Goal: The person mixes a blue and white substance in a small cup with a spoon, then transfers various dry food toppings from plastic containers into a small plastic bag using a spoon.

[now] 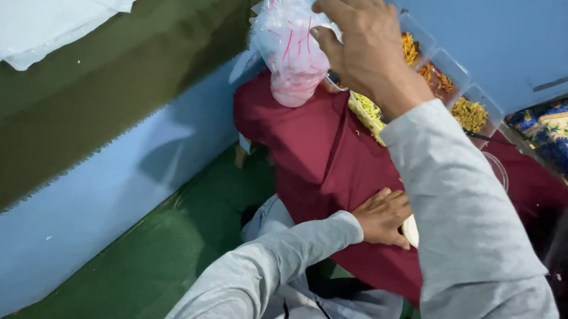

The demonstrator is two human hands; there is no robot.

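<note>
The counter [322, 161] is the biggest thing here: one surface under one dark red cloth that hangs down its near edge, standing against a pale blue wall over a green floor [167, 262]. The right hand [363, 46] is raised above the far end of it, its grip pinching the top of a clear plastic bag [291, 50] with fingers and thumb bunched round the gathered neck. The bag hangs free in the air over the far left corner of the cloth, touching nothing below that I can make out. The left hand [383, 216] lies palm-down on the cloth at the near edge, fingers spread flat and holding nothing — just beside a white rounded thing [411, 232] mostly hidden by the right sleeve.

What could go wrong, as I judge it: the bag is held only by its bunched top, so a loosening pinch would drop it onto the cloth or past the edge to the floor. It also hangs near the clear trays [453, 83] of yellow and orange shredded food, so a swing could knock one or scatter strands; a few yellow bits already lie loose on the cloth. The left hand's weight on the overhanging cloth could drag it and shift the trays.

Counted: one counter, one cloth, four trays in view — though the arm may hide more — one bag, many thin pink pieces inside it, too fine to number.
</note>
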